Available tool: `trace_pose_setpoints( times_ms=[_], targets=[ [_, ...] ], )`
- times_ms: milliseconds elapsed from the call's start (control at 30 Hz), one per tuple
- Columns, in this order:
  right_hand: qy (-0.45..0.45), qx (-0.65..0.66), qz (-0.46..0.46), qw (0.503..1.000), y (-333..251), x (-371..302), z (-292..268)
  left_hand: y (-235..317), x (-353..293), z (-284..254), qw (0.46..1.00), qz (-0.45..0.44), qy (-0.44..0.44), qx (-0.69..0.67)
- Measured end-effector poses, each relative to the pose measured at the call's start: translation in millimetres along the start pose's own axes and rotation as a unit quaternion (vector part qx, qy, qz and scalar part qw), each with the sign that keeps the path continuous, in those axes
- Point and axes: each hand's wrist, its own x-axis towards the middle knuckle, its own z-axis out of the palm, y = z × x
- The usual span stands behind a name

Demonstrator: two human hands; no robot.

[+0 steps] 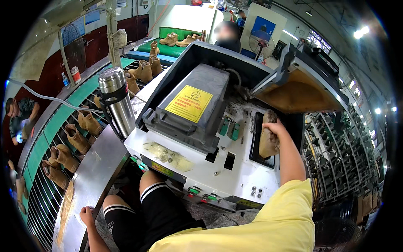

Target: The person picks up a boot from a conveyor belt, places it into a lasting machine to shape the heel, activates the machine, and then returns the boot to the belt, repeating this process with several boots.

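Note:
My right hand (275, 127) is wrapped over a tan boot (267, 143), which stands in the black-rimmed recess (256, 161) on the right of a white machine (201, 168). Part of the boot is hidden under my fingers. Above it, a hinged cover (300, 84) with a brown inner side is raised. My left hand (87, 215) rests at the edge of the metal side table (90, 176), its fingers curled together; whether anything is inside them does not show.
A dark housing with a yellow warning label (191, 103) fills the machine's left half. A steel thermos (116, 96) stands beside it. Several tan boots (75, 138) line the roller conveyor to the left. At the right is a rack of dark parts (340, 155). A person (228, 35) is behind the machine.

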Motion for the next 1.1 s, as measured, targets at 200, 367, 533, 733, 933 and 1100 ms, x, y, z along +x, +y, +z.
trace_pose_setpoints(
  times_ms=[200, 367, 533, 733, 933, 1100],
  targets=[
    [0.033, -0.062, 0.033, 0.997, -14, -42, 8, 10, 7, -8, 0.977, -0.114, -0.004, -0.180],
    [0.129, -0.050, -0.007, 0.990, -3, -87, 11, -3, 16, 1, 0.992, -0.079, 0.007, -0.099],
    [0.359, 0.046, -0.271, 0.892, 61, -215, 32, 121, -63, 94, 0.993, -0.024, -0.110, -0.039],
    [0.463, 0.447, 0.085, 0.761, 183, -367, 103, 250, -266, 224, 0.724, 0.333, -0.604, 0.023],
    [0.158, 0.791, 0.300, 0.510, 203, -371, 83, 272, -351, 309, 0.646, 0.360, -0.672, -0.039],
    [0.025, 0.583, 0.289, 0.759, 242, -417, 175, 257, -278, 259, 0.683, 0.288, -0.669, -0.053]
  ],
)
